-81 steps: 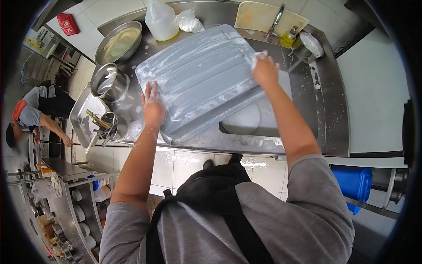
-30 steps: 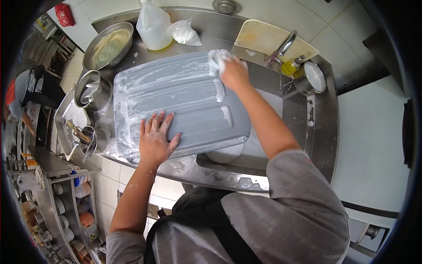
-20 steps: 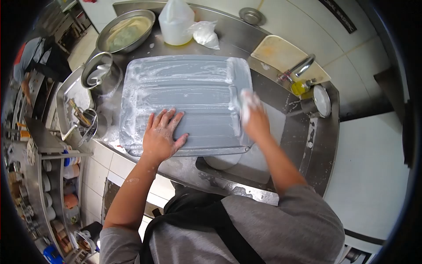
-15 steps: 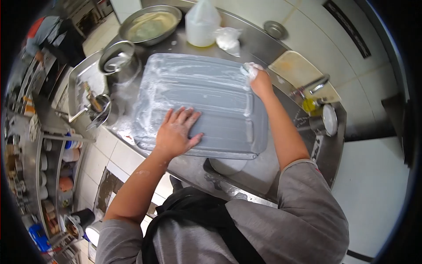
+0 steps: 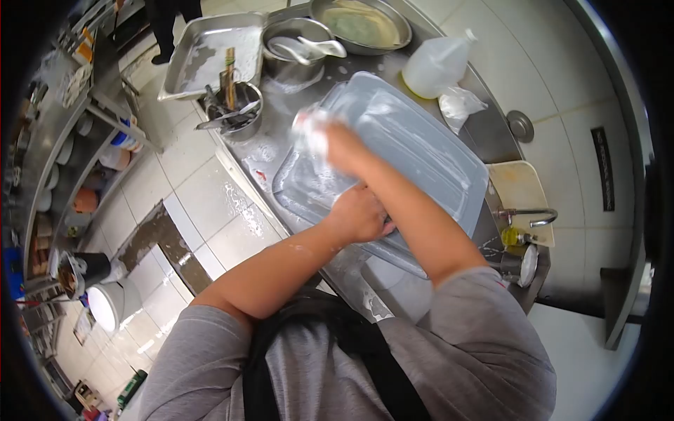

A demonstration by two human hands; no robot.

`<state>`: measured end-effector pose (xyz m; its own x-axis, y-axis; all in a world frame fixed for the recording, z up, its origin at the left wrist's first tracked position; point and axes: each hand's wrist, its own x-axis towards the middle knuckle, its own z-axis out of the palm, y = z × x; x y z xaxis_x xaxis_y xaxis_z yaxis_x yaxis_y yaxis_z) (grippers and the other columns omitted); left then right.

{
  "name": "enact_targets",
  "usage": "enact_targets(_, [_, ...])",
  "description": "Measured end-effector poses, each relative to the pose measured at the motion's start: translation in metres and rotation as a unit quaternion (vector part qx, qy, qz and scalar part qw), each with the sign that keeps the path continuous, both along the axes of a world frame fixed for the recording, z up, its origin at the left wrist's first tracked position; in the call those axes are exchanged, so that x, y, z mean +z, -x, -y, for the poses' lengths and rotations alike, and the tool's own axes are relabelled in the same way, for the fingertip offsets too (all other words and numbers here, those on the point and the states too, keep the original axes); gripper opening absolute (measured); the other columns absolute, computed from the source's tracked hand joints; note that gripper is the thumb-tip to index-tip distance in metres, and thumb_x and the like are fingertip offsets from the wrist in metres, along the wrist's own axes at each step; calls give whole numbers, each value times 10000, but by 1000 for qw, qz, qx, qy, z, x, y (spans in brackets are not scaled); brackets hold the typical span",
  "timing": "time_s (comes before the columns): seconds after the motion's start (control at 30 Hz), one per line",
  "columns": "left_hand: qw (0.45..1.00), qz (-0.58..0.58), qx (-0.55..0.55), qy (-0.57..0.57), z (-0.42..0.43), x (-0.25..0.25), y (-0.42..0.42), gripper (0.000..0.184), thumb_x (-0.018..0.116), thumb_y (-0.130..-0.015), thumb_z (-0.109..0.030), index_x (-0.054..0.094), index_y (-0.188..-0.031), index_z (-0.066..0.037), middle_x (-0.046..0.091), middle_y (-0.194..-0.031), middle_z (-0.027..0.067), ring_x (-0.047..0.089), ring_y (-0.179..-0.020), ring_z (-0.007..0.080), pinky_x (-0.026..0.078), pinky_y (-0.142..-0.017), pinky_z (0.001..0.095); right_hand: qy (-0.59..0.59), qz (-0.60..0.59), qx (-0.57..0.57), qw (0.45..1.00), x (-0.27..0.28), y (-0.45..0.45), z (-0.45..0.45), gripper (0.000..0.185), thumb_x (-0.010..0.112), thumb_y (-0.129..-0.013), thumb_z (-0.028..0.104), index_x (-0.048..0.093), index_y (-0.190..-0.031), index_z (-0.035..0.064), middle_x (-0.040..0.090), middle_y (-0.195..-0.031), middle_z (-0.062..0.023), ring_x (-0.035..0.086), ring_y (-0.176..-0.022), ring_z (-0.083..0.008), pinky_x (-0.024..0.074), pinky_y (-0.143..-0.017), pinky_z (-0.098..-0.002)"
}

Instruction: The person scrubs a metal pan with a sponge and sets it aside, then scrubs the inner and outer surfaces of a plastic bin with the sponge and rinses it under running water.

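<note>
A grey plastic lid or tray, streaked with suds, lies slantwise over the steel sink counter. My right hand is closed on a soapy white cloth or sponge, blurred by motion, at the left end of the grey piece. Just below it, my left hand rests on the near edge, partly hidden behind my right forearm; its fingers look bent over the edge. Left of the grey piece is a steel pot of utensils, and above that a larger pot with white spoons.
A metal tray and a wide bowl stand at the back. A plastic jug and a white bag sit behind the grey piece. Right are a cutting board and faucet. A person's legs show top left.
The view has swung, so the counter appears turned clockwise. My right hand has moved with the cloth from the grey piece's far right to its left end. My left hand has gone from lying flat to the edge.
</note>
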<state>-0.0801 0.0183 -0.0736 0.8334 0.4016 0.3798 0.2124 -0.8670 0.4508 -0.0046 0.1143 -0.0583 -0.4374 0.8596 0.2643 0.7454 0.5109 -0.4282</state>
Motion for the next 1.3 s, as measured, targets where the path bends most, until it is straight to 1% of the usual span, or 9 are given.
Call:
enact_targets(0.13, [980, -112, -47, 157, 2, 9, -3, 589, 528, -827, -433, 497, -1238, -12, 508, -1247, 114, 409, -1228, 288, 258, -1086, 407, 146, 112, 17, 983, 35, 3, 34, 513, 504, -888, 322, 415, -1339, 94, 327, -1445, -141, 325, -1326, -296, 203, -1102, -476])
enact_targets(0.27, [996, -58, -38, 54, -3, 17, 3, 632, 505, -847, -432, 438, -1292, 12, 411, -1371, 131, 344, -1293, 278, 231, -1101, 398, 6, 221, -265, 938, 7, -74, -56, 518, 496, -907, 332, 422, -1309, 14, 235, -1463, -234, 255, -1347, -365, 158, -1100, -510])
enact_targets(0.47, [999, 35, 12, 17, 6, -23, -16, 588, 463, -869, -395, 432, -1306, -3, 418, -1364, 160, 334, -1303, 284, 216, -1110, 410, 107, 277, -155, 942, 9, 39, 15, 577, 377, -948, 369, 333, -1357, -36, 133, -1497, -218, 124, -1390, -359, 126, -1111, -519])
enact_targets(0.67, [993, -9, -38, 110, -13, 5, 5, 512, 479, -865, -369, 472, -1290, -85, 434, -1355, 146, 376, -1268, 316, 253, -1078, 449, 274, 220, -352, 868, 27, -40, -46, 544, 501, -880, 201, 350, -1325, -73, 451, -1313, -258, 415, -1247, -357, 294, -1055, -402])
enact_targets(0.73, [1000, 21, -10, 13, -21, -1, 10, 487, 492, -859, -358, 491, -1268, -95, 455, -1332, 144, 409, -1240, 329, 300, -1047, 462, -5, 216, -350, 912, -22, -89, -55, 461, 523, -858, 167, 450, -1267, -33, 524, -1241, -234, 478, -1186, -346, 375, -987, -365])
enact_targets(0.83, [991, -38, 44, 121, -61, 20, 45, 378, 518, -862, -304, 552, -1192, -123, 519, -1225, 145, 490, -1151, 327, 425, -912, 452, 57, -68, -304, 949, 10, -67, -17, 360, 527, -845, 137, 541, -1179, 2, 547, -1210, -224, 512, -1131, -354, 398, -956, -386])
enact_targets(1.0, [946, 148, 175, 228, -163, 2, 98, 220, 509, -861, -47, 639, -1036, -78, 606, -1030, 127, 541, -1067, 318, 453, -878, 394, 4, 63, -326, 943, 38, 10, 37, 322, 562, -811, 165, 597, -1102, 31, 574, -1097, -169, 551, -1025, -332, 421, -901, -386])
enact_targets(1.23, [927, -56, -233, 289, -157, 27, -12, 355, 452, -945, -253, 515, -1294, -232, 393, -1411, 98, 437, -1243, 306, 353, -1025, 379, -16, 172, -350, 921, -7, 125, 96, 234, 562, -806, 186, 601, -1034, 147, 521, -1069, -98, 512, -1007, -286, 390, -824, -473])
enact_targets(1.3, [970, -144, -134, -143, -133, 18, -7, 429, 395, -955, -367, 362, -1383, -371, 253, -1501, 18, 255, -1364, 294, 249, -1088, 429, -119, 198, -341, 911, -28, 102, 128, 210, 602, -758, 207, 615, -964, 174, 501, -1083, -96, 467, -1092, -286, 347, -891, -524])
